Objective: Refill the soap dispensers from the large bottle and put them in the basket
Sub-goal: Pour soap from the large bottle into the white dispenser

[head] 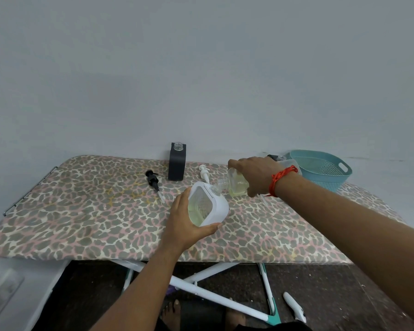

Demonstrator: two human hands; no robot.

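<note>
So mid-frame, the left hand (185, 225) is wrapped around a white dispenser (207, 205), tilted, with yellowish soap showing through its clear panel. The right hand (256, 174) grips a clear bottle (236, 185) tipped on its side, neck pointing left and meeting the dispenser's opening at the top. The bottle's got pale yellow liquid pooled along its lower side. I can't really tell if anything is flowing, the neck's too small to see.

On the desk (81, 223) behind: 1 black dispenser (177, 164) standing upright, top open, centre back. A black pump (154, 182) lies to its left, a white pump (204, 173) to its right. The teal basket (320, 169) sits at the right edge of the frame, just behind the right wrist.
</note>
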